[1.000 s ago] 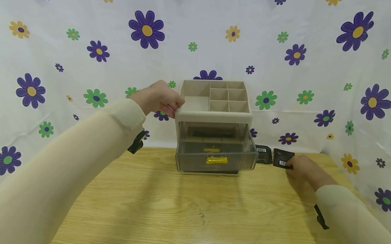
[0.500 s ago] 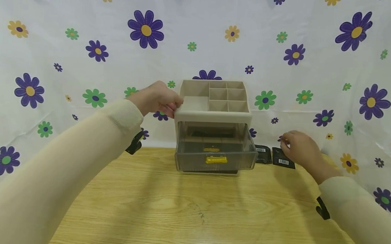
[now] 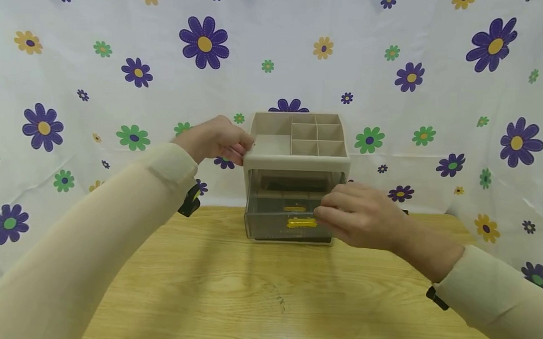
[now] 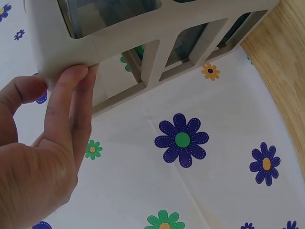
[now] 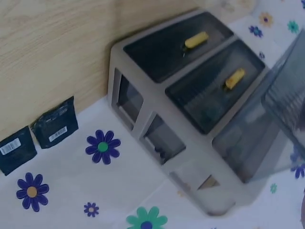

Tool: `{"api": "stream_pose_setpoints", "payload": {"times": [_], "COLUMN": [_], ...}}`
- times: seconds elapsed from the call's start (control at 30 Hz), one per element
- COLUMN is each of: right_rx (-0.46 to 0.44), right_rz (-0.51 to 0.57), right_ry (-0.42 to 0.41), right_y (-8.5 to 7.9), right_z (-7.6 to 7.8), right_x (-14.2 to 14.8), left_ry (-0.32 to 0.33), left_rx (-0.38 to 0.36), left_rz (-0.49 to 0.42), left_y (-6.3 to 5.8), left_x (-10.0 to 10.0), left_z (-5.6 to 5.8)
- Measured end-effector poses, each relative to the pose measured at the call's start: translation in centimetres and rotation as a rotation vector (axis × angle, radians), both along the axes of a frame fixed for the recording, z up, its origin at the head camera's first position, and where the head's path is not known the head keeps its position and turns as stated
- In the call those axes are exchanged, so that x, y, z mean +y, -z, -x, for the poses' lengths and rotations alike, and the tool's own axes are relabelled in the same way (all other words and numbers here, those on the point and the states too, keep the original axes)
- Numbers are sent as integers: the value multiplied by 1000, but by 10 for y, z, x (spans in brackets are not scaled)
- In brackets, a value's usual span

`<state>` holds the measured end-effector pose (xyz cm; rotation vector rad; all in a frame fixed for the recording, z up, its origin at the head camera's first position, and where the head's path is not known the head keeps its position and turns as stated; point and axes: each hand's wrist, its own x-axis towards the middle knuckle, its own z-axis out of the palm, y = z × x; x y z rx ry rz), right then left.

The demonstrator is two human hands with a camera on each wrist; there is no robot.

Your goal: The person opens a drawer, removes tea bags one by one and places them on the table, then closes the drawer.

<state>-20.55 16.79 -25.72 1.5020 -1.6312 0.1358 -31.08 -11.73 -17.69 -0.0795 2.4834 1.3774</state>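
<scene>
A beige desktop organizer [image 3: 296, 163] stands against the flowered cloth, its top divided into compartments. Its uppermost drawer, see-through grey [image 3: 269, 226] with a gold handle [image 3: 302, 223], is pulled out. My left hand [image 3: 225, 138] grips the organizer's upper left edge; in the left wrist view its thumb and fingers pinch the beige corner [image 4: 62, 52]. My right hand [image 3: 364, 215], fingers loosely curled, is at the drawer's front right corner and hides it. Two black packets [image 5: 55, 123] with white labels lie beside the organizer, mostly behind the right hand in the head view.
Two closed drawers with gold handles [image 5: 234, 78] lie below the pulled-out one. The wooden table [image 3: 231, 293] extends in front of the organizer. The flowered cloth [image 3: 137, 30] hangs right behind and along the right side.
My right hand has let go of a black packet, lifted, and moved left to the pulled-out drawer's front. My left hand has stayed on the organizer's edge.
</scene>
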Motion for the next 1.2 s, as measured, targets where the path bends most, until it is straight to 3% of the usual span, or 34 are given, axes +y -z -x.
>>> {"api": "stream_pose_setpoints", "payload": {"times": [0.1,0.37,0.57,0.8,1.0,1.2], "right_rx": [3,-148,-188,-137,-48,-33], "right_rz": [-26,101,146,182,191,196], "right_ry": [8,-9,18,198,258,354], "right_y": [4,15,21,20,21,21], "right_z": [-5,-4,-1,16,22,24], "right_x": [-13,-19,-20,-24,-25,-31], "left_ry": [-5,1,-4,-5,11,16], "left_rx": [-2,13,8,-4,9,5], "left_rz": [-9,12,18,8,23,13], "left_y": [1,-1,-4,-1,-3,-2], "left_x": [-3,1,3,3,3,2], "left_z": [-2,-2,-2,-3,-2,-2]}}
